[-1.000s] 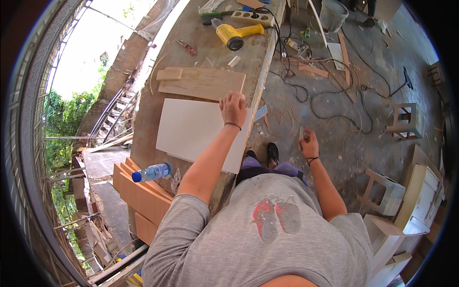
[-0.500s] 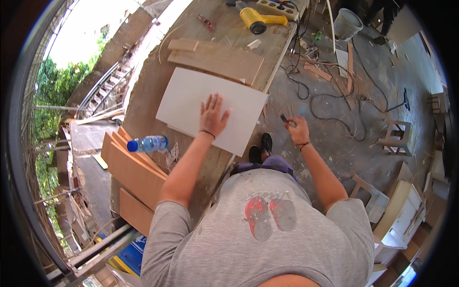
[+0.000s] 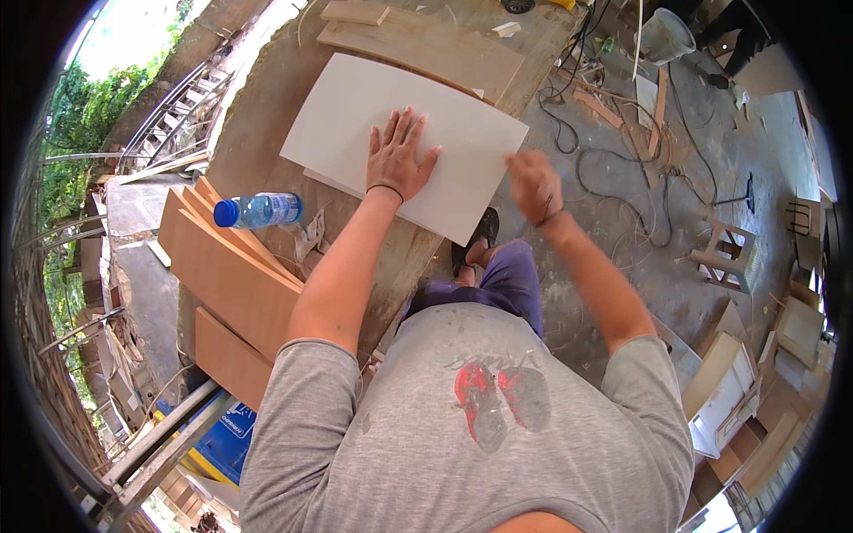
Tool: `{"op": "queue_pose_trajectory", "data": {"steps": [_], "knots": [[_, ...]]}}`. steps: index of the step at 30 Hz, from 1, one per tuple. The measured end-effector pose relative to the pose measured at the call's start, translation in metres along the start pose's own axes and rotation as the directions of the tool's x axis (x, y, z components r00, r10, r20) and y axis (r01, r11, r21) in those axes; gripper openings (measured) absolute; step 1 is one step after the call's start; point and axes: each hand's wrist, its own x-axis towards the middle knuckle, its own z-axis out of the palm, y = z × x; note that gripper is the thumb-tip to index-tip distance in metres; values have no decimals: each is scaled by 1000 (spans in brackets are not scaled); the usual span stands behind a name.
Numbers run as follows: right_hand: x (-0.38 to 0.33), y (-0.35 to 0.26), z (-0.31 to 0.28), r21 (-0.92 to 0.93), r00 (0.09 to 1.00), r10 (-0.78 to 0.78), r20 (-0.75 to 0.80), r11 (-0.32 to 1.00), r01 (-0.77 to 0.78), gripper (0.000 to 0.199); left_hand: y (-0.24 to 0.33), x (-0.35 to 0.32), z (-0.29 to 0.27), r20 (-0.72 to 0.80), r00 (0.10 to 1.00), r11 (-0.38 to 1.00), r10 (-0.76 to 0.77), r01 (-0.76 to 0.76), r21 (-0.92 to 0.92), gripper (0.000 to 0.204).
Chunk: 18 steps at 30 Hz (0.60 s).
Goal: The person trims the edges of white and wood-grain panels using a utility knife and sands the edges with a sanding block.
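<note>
Got the left hand [image 3: 397, 167] laid palm-down and spread on the white board [image 3: 342, 111], not gripping anything, with the left forearm [image 3: 348, 268] stretched out ahead. Got the right hand [image 3: 536, 186] curled by the board's right edge, tbh too blurry to tell if holding something. Got that board lying on the workbench [image 3: 256, 153], just beside a wooden plank [image 3: 418, 51]

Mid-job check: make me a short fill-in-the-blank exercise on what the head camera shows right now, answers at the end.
1. The panel under the left hand is coloured ____.
2. The blurred hand at the panel's edge is the person's ____ one.
3. The bottle has a cap coloured ____.
4. The person's shirt is mainly ____.

Missing words: white; right; blue; grey.
</note>
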Motion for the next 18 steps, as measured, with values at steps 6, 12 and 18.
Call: {"op": "queue_pose_trajectory", "data": {"steps": [6,12,18], "knots": [[-93,-111,4,115,876,-209,434,978,177,29,-1,0,1,-4,1000,1000,-6,6,-5,63],[29,5,-13,-124,992,119,47,986,-112,31,-1,2,-1,-13,1000,1000,6,-5,15,62],[-11,-41,-8,-105,943,-40,329,991,78,28,-5,-6,1,-11,1000,1000,-5,5,-3,62]]}}
